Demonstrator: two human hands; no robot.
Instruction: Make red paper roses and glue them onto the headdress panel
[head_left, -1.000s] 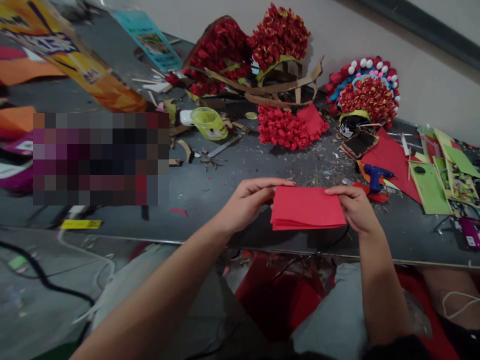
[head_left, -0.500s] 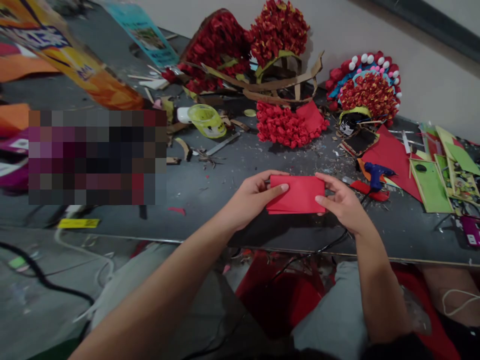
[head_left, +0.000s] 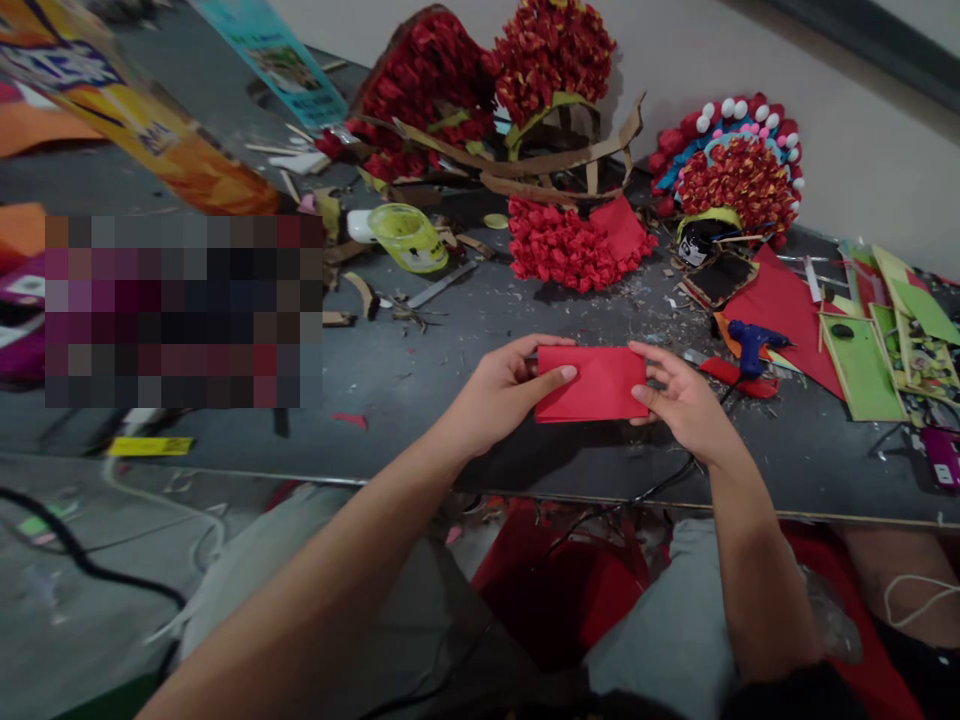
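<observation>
A folded piece of red paper [head_left: 596, 388] is held just above the near part of the dark table, its layers showing along the lower edge. My left hand [head_left: 514, 390] is closed on its left end, thumb on top and fingers behind. At the opposite end, my right hand [head_left: 679, 400] pinches the paper's edge between thumb and fingers. A blue glue gun [head_left: 752, 345] lies right of my right hand, beside red paper scraps [head_left: 739, 378]. Beyond the folded paper sits a cluster of crumpled red paper pieces [head_left: 559, 250].
Red flower-like craft pieces [head_left: 555, 60] and cardboard strips [head_left: 555, 185] stand along the wall. A yellow-green glue bottle [head_left: 412, 238] lies left of centre. An orange drink bottle [head_left: 172, 130] is farther left. Green framed panels [head_left: 862, 370] lie at right. A black cable [head_left: 660, 485] crosses the table's front edge.
Both hands still hold the folded red paper in nearly the same place. My right fingers have shifted slightly at its edge. The view has moved a little.
</observation>
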